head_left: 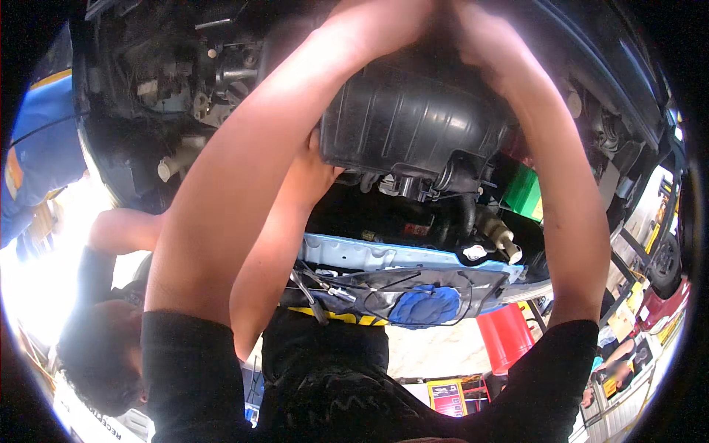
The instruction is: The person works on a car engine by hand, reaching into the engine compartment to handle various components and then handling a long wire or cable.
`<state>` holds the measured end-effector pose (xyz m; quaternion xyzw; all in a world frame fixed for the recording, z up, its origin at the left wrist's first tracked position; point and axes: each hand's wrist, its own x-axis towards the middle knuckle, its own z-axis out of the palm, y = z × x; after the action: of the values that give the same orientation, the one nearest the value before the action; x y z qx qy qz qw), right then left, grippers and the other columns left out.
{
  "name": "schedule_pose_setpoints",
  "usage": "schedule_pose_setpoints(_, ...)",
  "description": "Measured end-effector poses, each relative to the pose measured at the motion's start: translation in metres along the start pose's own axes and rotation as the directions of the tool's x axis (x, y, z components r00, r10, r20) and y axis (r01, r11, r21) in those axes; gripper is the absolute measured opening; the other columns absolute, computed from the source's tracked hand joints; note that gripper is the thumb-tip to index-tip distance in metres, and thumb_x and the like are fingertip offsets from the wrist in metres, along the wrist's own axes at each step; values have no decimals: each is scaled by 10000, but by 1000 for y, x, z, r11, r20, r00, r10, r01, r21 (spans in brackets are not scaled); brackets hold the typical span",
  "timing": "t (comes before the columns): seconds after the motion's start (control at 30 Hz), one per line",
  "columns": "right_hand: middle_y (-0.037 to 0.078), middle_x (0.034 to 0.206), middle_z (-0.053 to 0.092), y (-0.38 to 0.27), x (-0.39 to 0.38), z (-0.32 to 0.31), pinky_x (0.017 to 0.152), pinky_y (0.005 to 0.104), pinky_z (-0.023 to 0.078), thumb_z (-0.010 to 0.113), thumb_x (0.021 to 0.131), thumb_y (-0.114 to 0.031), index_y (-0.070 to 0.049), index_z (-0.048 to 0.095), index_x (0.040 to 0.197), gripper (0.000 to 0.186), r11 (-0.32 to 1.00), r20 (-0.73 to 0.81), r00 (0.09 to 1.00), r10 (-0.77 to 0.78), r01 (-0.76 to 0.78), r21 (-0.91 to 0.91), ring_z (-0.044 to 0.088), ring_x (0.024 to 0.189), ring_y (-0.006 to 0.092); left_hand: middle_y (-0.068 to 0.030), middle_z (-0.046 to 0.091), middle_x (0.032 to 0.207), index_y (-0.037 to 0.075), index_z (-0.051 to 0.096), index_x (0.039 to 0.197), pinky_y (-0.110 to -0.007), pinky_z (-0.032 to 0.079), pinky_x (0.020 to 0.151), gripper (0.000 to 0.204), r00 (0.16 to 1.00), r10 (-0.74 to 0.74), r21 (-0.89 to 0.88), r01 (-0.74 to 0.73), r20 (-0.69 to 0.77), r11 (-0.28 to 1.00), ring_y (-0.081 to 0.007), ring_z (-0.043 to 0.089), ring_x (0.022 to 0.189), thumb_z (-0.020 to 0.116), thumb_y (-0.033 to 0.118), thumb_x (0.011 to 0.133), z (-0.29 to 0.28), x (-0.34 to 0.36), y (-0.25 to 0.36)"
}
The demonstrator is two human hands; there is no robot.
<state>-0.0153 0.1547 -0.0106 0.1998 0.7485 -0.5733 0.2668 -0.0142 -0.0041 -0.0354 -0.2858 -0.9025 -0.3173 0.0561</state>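
Note:
Both my arms stretch up over an engine bay. My left hand [399, 18] is at the top edge, its fingers cut off or lost in shadow beyond a large ribbed black plastic housing [413, 118]. Close to it, my right hand [484, 37] reaches into the same dark area, fingers hidden. I cannot make out what either hand touches. Another person's hand [319, 173] rests at the left end of the housing, their forearm [266, 273] passing beneath my left arm.
A light blue front crossmember [347, 252] spans the bay. Over it lies a dark cover with metal tools [314, 299] and a blue cloth [425, 304]. A green box-shaped part [523, 192] sits right of the housing. A red bin [504, 336] stands below; a co-worker's head [100, 354] is close at left.

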Motion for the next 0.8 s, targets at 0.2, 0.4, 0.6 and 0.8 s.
schedule_pose_setpoints(0.2, -40, 612, 417, 3, 4, 5, 473, 257, 254, 501, 985, -351, -122, 557, 735, 344, 989, 31, 999, -19, 14, 149, 327, 509, 91, -251, 666, 887, 10, 696, 844, -475, 531, 738, 190, 988, -62, 170, 37, 141, 985, -413, 658, 860, 545, 123, 830, -6, 4, -6)
schedule_pose_setpoints(0.4, 37, 738, 562, 13, 2, -1, 599, 291, 399, 547, 955, -433, -45, 617, 943, 394, 982, 240, 968, 71, -25, -187, 473, 615, 141, -252, 670, 895, 6, 701, 856, -470, 534, 759, 197, 976, -119, 210, 80, 180, 974, -412, 661, 871, 537, 112, 830, -5, 7, 1)
schedule_pose_setpoints(0.6, -38, 616, 427, 22, 8, -3, 481, 256, 264, 521, 978, -354, -119, 557, 724, 348, 974, -1, 994, -108, 106, 200, 338, 516, 90, -271, 665, 967, -5, 697, 946, -442, 531, 819, 236, 960, -260, -12, 263, 109, 965, -410, 656, 922, 553, 129, 816, -9, 9, 13)
schedule_pose_setpoints(0.8, -34, 592, 413, 12, 1, -2, 487, 263, 280, 524, 973, -358, -105, 550, 687, 382, 997, -38, 997, -69, 70, 38, 355, 531, 95, -235, 692, 859, -66, 670, 896, -376, 534, 771, 270, 807, -570, -527, 422, -151, 737, -304, 697, 839, 653, 191, 818, 9, -3, 24)
